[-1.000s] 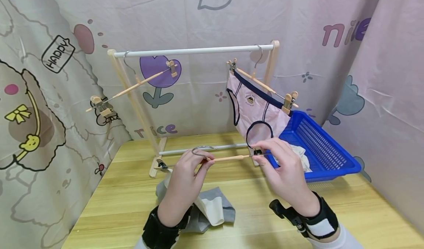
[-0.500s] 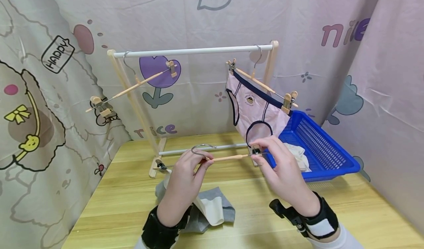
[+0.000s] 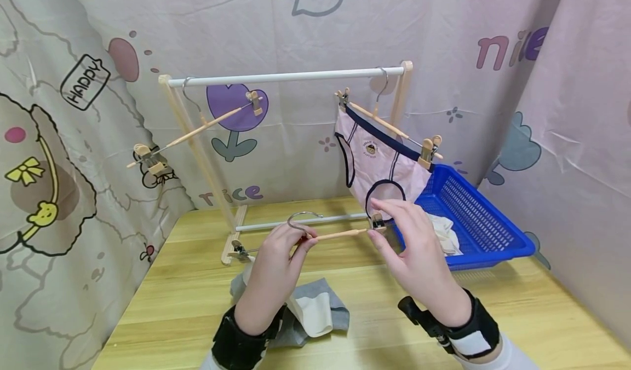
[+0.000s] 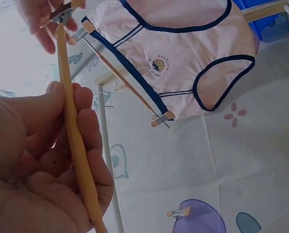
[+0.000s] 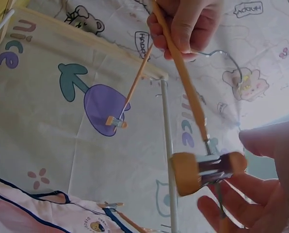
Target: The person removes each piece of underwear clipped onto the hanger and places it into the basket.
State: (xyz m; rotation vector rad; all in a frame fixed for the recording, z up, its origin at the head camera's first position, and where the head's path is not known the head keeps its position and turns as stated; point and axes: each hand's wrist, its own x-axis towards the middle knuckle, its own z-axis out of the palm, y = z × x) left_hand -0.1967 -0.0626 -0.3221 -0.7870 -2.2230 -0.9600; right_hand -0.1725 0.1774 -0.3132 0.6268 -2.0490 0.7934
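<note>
left hand (image 3: 276, 263): black wrist strap | right hand (image 3: 419, 260): black-white strap, white sleeve

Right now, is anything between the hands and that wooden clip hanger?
Nothing visible. The left hand already grips the hanger by its wooden bar, and the right hand pinches its end clip.

My head camera looks forward and down over the table at the drying rack (image 3: 291, 76). Both wrist cameras sit close under my hands, tilted upward toward the curtain. All three share the wooden clip hanger (image 3: 335, 233) (image 4: 76, 141) (image 5: 185, 92) and pink underwear (image 3: 377, 159) (image 4: 183, 53) (image 5: 38, 213).
</note>
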